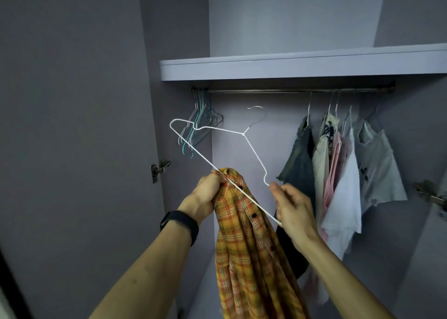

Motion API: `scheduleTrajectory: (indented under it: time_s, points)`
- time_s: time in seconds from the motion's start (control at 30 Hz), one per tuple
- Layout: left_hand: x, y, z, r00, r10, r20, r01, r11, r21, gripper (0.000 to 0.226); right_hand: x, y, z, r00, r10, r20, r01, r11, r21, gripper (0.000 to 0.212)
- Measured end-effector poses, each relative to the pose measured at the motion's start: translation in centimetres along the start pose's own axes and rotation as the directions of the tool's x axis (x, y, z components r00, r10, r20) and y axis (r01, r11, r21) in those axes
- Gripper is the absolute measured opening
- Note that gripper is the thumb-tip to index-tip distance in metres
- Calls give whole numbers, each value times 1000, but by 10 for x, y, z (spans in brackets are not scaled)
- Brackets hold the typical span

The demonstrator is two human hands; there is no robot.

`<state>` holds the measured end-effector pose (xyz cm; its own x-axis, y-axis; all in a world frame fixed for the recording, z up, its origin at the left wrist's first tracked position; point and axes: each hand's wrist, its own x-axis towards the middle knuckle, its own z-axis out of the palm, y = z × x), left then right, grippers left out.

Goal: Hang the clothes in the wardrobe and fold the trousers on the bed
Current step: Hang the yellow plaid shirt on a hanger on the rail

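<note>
Your left hand (210, 192) is curled tight round the bunched top of the orange plaid shirt (244, 246), and that is sensible; gathering the collar end in one fist lets the rest of the cloth hang straight down between your forearms, out of the way. Your right hand (294, 208) pinches the near corner of the white wire hanger (243, 134) between thumb and fingers; the long lower bar runs slantwise across the shirt and past your left knuckles, so the hanger is tilted with its hook upward, toward the rail (266, 91) but well short of it. I judge you hold it at this slant so one shoulder of the wire can be fed into the neck opening; the shirt is not yet on the hanger, only against it.

The gap you want is plain: empty hangers (198, 125) are crowded at the left end of the rail, the hung clothes (343, 173) sit to the right, and the bare middle stretch lies right above the hook (the shelf (290, 64) sits close over the rail, so the hook will need to go in from the front). The trousers and the bed are not in view; that part is not yet shown as started.
</note>
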<state>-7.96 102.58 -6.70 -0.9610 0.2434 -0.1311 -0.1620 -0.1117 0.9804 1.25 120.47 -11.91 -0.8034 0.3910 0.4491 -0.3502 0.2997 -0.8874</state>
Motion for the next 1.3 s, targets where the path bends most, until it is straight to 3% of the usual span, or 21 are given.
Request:
scheduleTrajectory:
  time_s: [0.13, 0.33, 0.53, 0.6, 0.7, 0.8, 0.87, 1.0, 1.13, 1.17, 1.23, 1.3]
  points:
    - [0, 9, 0, 999, 32, 12, -31, 997, -71, 18, 15, -11, -6, 995, -61, -80, 56, 996, -63, 44]
    - [-3, 19, 0, 996, 88, 29, -86, 995, -46, 17, 19, -19, -15, 992, -109, -65, 101, 988, -115, 42]
    - [-10, 16, 15, 985, 163, 49, -159, 984, -77, 39, 17, -15, -10, 983, -112, -144, 95, 989, -116, 42]
    - [-7, 13, 16, 970, 241, 43, -243, 968, 60, 33, 15, -9, -14, 989, -101, -108, 88, 990, -114, 43]
    - [-2, 17, 8, 934, 357, 11, -339, 876, 344, 25, 17, -2, -22, 998, -14, 62, 27, 977, -213, 43]
    - [-2, 29, 2, 908, 405, 104, -386, 716, 581, 27, 33, -13, -22, 936, 214, 279, -169, 970, -175, 39]
    - [-3, 40, 1, 891, 434, 135, -417, 663, 622, 25, 51, -27, -21, 898, 303, 319, -288, 953, -95, 47]
    - [-6, 58, -1, 885, 434, 169, -436, 642, 631, 17, 81, -54, -20, 910, 348, 224, -392, 899, 196, 55]
    - [-5, 56, 4, 869, 427, 248, -437, 430, 790, 17, 103, -89, -19, 913, 328, 243, -407, 783, 470, 51]
    - [-4, 54, 5, 876, 407, 258, -433, 429, 793, 18, 105, -96, -16, 915, 327, 236, -403, 773, 491, 48]
    - [-1, 50, 4, 893, 368, 260, -430, 522, 736, 15, 105, -100, -10, 942, 304, 143, -336, 827, 450, 44]
    - [0, 47, -1, 903, 331, 274, -425, 593, 683, 10, 96, -91, -10, 970, 214, -112, -187, 958, 217, 45]
